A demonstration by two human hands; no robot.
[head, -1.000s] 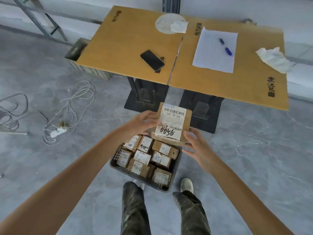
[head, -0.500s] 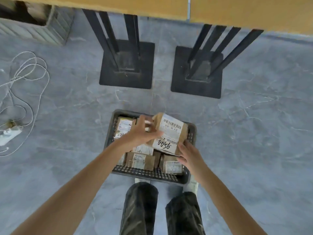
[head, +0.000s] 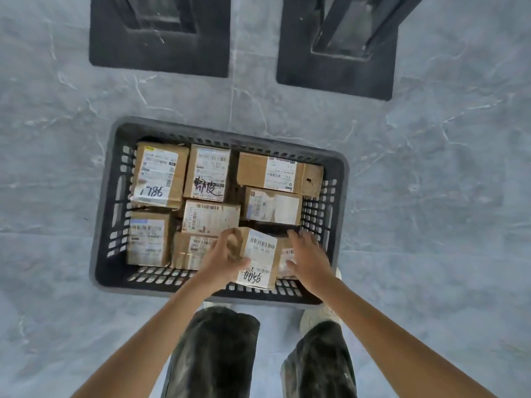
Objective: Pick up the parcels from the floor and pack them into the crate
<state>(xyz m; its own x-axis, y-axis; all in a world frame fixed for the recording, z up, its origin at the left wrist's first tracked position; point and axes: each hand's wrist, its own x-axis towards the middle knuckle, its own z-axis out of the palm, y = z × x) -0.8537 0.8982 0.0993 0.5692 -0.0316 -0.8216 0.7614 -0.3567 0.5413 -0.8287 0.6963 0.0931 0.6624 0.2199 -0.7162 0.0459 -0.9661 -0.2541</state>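
- Head view, writing: the parcel (head: pixel 260 257) in the hands is a brown carton with a white shipping label. The label carries barcodes, the printed digits "530 05 432" and black marker digits that read "9500" when turned round.
- The parcel in the far left corner (head: pixel 158 175) of the crate has marker digits on its label, which I cannot read for certain. The one beside it (head: pixel 207 173) has a black marker scrawl over its label. The small print on the other labels is too blurred to read.
- The crate (head: pixel 230 133) is dark grey plastic with slotted walls and stands on a grey marbled floor (head: pixel 431 196). Brown labelled cartons fill it, packed close together in rows.
- The held parcel sits towards the crate's near right corner, above the cartons packed there, and its near end reaches the near wall.
- The left hand (head: pixel 222 259) grips the parcel's left side, with its fingers curled over the far left corner.
- The right hand (head: pixel 309 259) is spread with its fingers stretched out, just beside the parcel's right edge and over a carton in the near right corner. I cannot tell whether it touches either one.
- Two black table bases (head: pixel 159 53) stand on the floor beyond the crate's far wall.
- Dark trousers (head: pixel 215 354) and a pale shoe (head: pixel 313 317) show just past the near wall.
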